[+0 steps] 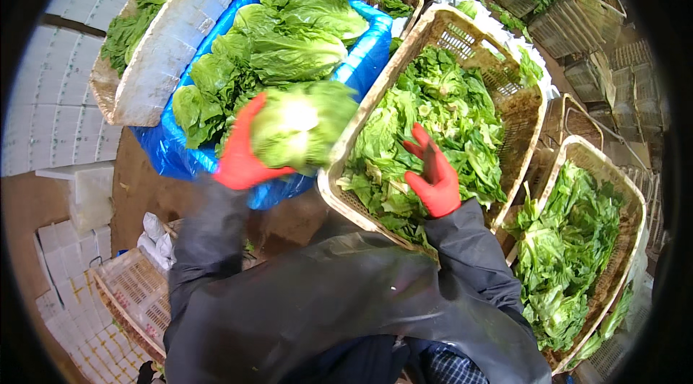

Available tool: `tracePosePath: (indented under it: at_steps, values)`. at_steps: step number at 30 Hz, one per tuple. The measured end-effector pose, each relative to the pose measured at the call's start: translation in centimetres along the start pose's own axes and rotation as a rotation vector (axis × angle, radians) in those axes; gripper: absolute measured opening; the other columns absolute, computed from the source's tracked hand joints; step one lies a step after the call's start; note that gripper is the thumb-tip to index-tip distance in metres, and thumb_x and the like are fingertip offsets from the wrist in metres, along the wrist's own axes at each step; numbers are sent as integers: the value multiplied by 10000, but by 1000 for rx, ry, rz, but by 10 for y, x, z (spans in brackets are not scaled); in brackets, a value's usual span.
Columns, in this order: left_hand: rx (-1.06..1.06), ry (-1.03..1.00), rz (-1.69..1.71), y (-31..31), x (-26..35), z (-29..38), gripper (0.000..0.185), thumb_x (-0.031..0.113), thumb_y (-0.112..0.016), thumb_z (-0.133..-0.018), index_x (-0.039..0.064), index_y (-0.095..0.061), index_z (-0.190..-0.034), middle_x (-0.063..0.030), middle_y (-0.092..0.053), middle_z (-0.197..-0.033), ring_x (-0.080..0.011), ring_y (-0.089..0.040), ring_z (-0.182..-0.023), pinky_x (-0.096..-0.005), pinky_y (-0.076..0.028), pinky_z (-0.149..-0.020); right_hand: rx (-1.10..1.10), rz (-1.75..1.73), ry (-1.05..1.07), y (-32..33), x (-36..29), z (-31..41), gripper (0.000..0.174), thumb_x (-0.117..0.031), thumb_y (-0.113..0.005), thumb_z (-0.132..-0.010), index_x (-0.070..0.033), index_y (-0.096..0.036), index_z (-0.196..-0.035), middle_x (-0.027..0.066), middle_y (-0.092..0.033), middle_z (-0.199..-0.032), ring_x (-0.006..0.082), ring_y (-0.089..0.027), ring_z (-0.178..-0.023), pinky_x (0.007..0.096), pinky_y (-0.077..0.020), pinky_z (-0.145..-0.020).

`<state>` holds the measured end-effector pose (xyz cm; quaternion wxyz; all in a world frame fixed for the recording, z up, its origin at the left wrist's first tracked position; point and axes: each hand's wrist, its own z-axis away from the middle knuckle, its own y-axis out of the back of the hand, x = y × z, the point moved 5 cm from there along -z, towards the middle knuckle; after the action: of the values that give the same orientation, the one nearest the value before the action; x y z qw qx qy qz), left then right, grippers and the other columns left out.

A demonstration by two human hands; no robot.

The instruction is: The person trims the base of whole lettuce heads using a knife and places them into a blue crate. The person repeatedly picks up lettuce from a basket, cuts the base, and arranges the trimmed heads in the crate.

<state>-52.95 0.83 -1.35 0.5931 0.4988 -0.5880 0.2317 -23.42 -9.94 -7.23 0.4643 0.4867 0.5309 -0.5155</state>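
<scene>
A head of lettuce (303, 124), blurred by motion, is gripped in my left hand (241, 148), which wears a red glove. It hangs over the near edge of a container lined with blue plastic film (373, 45), where several whole lettuce heads (298, 54) are laid. Above a dirty white plastic basket (433, 16), my right hand (436, 175) has its gloved fingers spread and nothing in them. Loose and trimmed lettuce leaves (449, 108) fill that basket just beneath the fingers.
A tilted basket with leaves (178, 32) leans at the blue liner's left side. Another leaf-filled basket (639, 211) stands at the right. White foam boxes (59, 97) are stacked at left. More crates (574, 21) sit far right, and an upturned basket (135, 292) lies lower left.
</scene>
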Motion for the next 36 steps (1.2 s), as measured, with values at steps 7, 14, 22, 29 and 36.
tracePosePath:
  at_steps: [7,14,22,29,36]
  values:
    - [-523,-329,-995,49,-112,-69,927,125,-765,-517,212,-412,-1370,-168,-504,-1203,-347,-475,-1127,-489,-345,-1020,265,186,-446,9,28,-20,557,39,-621,-815,-28,-447,-1340,91,-502,-1330,151,-590,-1024,286,-477,-867]
    - [-512,-407,-966,45,-136,-70,810,130,-724,-525,208,-493,-1298,-143,-538,-1141,-308,-519,-1061,-532,-361,-1006,206,523,-256,-37,65,-188,542,-205,-748,-766,-189,-566,-1276,80,-666,-1022,126,-601,-846,286,-481,-745]
    - [-341,-477,-979,55,-136,-49,635,99,-610,-611,237,-552,-1228,-111,-519,-1144,-278,-507,-1064,-529,-364,-1007,116,840,265,-78,62,-234,504,-139,-763,-710,-187,-618,-1191,93,-624,-1124,267,-629,-929,320,-507,-774]
    - [-333,-448,-932,53,-154,-47,600,85,-589,-624,222,-575,-1209,-111,-492,-1232,-292,-450,-1177,-523,-323,-1038,26,670,258,-51,92,-230,310,-19,-700,-690,-86,-679,-992,70,-602,-911,237,-602,-854,312,-488,-714]
    - [-292,-411,-948,52,-160,-36,737,122,-701,-509,233,-558,-1223,-107,-455,-1277,-307,-445,-1186,-518,-317,-1046,914,-552,-508,5,129,-107,394,-313,-585,-904,-82,-540,-1219,38,-631,-964,91,-511,-621,194,-372,-481]
